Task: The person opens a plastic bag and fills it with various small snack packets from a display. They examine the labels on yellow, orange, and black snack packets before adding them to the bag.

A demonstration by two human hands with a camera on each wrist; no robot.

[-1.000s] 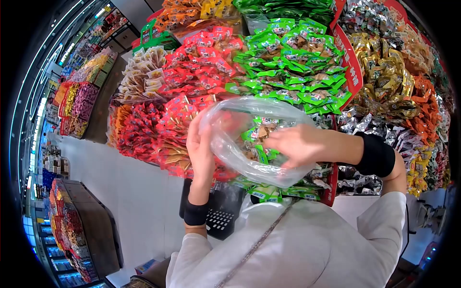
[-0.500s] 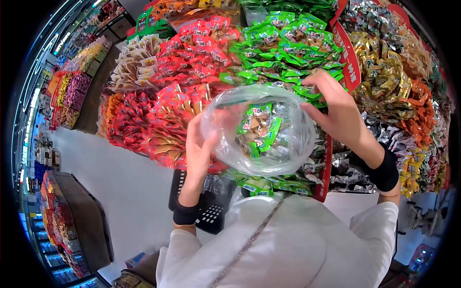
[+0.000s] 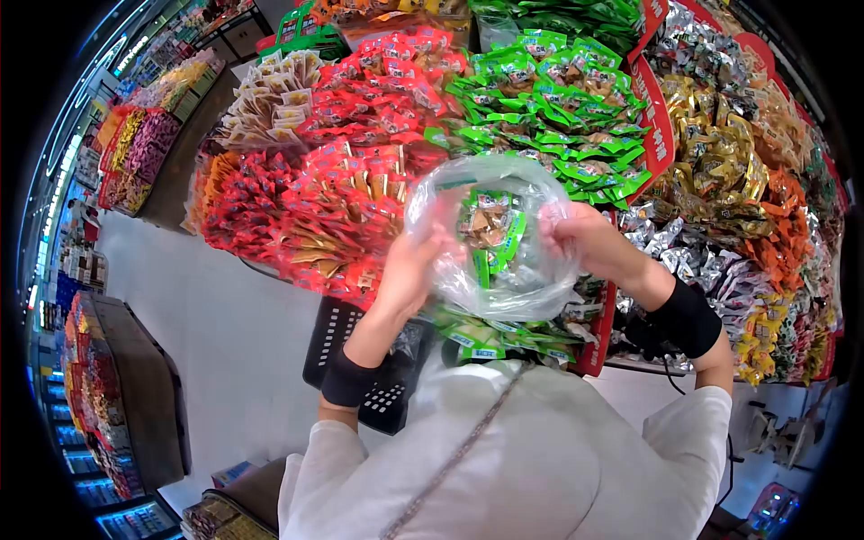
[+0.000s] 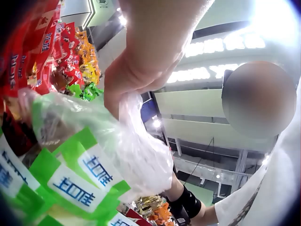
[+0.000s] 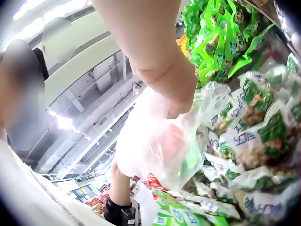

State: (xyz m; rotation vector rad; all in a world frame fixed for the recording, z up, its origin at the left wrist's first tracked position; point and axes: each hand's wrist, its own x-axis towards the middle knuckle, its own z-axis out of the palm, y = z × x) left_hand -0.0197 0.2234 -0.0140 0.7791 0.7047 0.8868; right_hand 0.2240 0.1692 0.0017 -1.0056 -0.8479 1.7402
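In the head view a clear plastic bag (image 3: pixel 517 304) is held open in front of the chest, its mouth facing up. Several green snack packets (image 3: pixel 491 232) lie inside it. My left hand (image 3: pixel 411 270) grips the left side of its rim. On the opposite side, my right hand (image 3: pixel 594 243) pinches the rim with curled fingers. The left wrist view has the left hand (image 4: pixel 138 70) above the bunched plastic, with green packets close below. From the right wrist, the right hand (image 5: pixel 164 82) appears with the bag hanging under it.
Piles of red packets (image 3: pixel 360 180) lie left of the bag, green packets (image 3: pixel 549 117) beyond it, and gold ones (image 3: pixel 711 153) to the right. A red divider strip (image 3: pixel 655 135) runs between piles. A black basket (image 3: pixel 389 396) sits below the left forearm.
My right hand came out of the bag, swung to its right side, and now grips the rim there. My left hand has shifted slightly right along with the bag.
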